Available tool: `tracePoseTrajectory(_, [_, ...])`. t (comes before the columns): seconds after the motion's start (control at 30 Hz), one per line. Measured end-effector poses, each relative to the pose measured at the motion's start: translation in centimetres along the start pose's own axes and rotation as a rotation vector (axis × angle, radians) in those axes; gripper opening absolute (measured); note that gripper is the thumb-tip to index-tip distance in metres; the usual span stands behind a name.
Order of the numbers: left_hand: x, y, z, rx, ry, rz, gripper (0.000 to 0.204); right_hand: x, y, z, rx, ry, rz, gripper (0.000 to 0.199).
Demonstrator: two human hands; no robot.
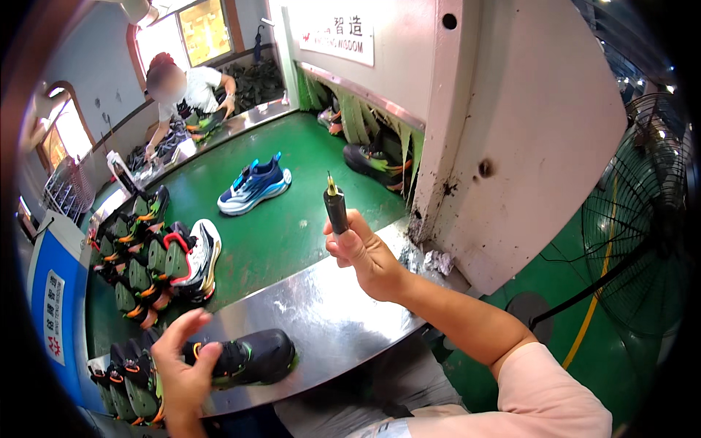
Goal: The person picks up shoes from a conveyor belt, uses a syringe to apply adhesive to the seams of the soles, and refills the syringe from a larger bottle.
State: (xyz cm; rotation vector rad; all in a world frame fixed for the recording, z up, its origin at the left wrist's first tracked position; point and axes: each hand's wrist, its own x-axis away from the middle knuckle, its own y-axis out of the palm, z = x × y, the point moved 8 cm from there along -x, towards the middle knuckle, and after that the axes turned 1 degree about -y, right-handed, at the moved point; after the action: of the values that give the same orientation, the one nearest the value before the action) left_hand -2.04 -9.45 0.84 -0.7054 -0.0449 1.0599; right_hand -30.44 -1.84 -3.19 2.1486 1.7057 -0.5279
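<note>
Big white machine housing [511, 131] looming at right, green belt [292, 219] running out from under its fringe. Fan [635, 219] standing far right. Steel counter [328, 321] curving across the front. Black sneakers crowding the belt's left edge [146, 255], one blue sneaker [254, 186] lying alone mid-belt. Another person [186, 87] bending over shoes at the far end. Left hand [179, 365] closing around a black shoe [252, 358] on the counter. Right hand [361, 252] gripping a black pen tool [336, 204], tip pointing up, above the counter.
</note>
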Motion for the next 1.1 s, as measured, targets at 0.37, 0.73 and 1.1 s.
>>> tracePoseTrajectory(0.37, [-0.6, 15.3, 7.9, 0.902, 0.15, -0.002, 0.038, 5.1, 4.2, -0.4, 0.126, -0.142, 0.06, 0.04])
tracePoseTrajectory(0.73, [1.3, 16.5, 6.7, 0.875, 0.082, 0.027, 0.033, 7.0, 3.9, 0.5, 0.137, -0.119, 0.062, 0.04])
tracePoseTrajectory(1.1, [1.3, 17.6, 6.1, 0.89, 0.009, 0.029, 0.035, 7.5, 3.4, 1.1, 0.189, -0.122, 0.069, 0.043])
